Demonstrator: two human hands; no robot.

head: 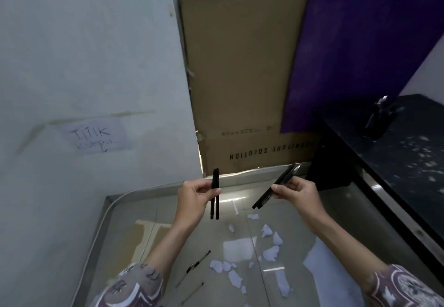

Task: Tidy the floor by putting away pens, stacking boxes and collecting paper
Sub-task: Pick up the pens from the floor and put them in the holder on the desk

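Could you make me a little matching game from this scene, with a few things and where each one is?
Things:
1. pens in left hand
2. torn paper scraps
3. handwritten note
4. cardboard box

Places:
a. stuck on the wall
b. scattered on the floor
c. held upright in the air
d. leaning in the corner

Pairs: 1-c, 2-b, 3-a, 4-d
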